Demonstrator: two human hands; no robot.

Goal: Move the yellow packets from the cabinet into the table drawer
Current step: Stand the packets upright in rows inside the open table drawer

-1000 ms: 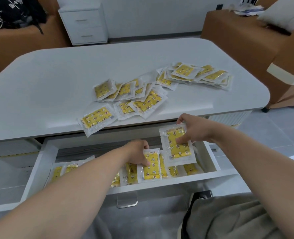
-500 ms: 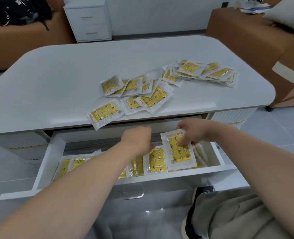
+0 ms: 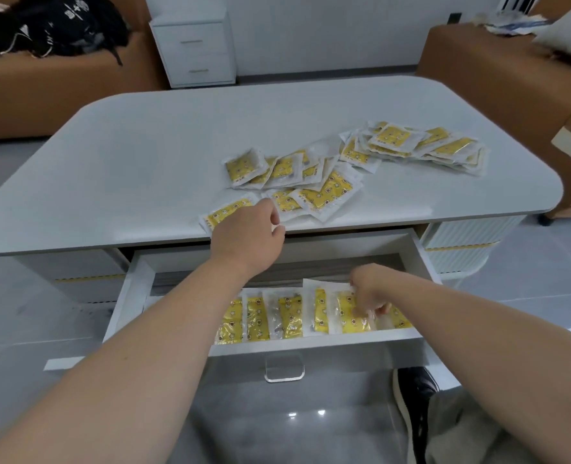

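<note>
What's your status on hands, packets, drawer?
Left hand over edge packet on table, grip unclear. Right hand pinching drawer packet in open drawer. Loose packets wait on tabletop; nothing blocking.

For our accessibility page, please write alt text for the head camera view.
A person's right-hand grip holds a yellow packet in the open table drawer, beside stored packets; the left-hand grip touches another packet at the white table edge, where more packets lie scattered.
</note>
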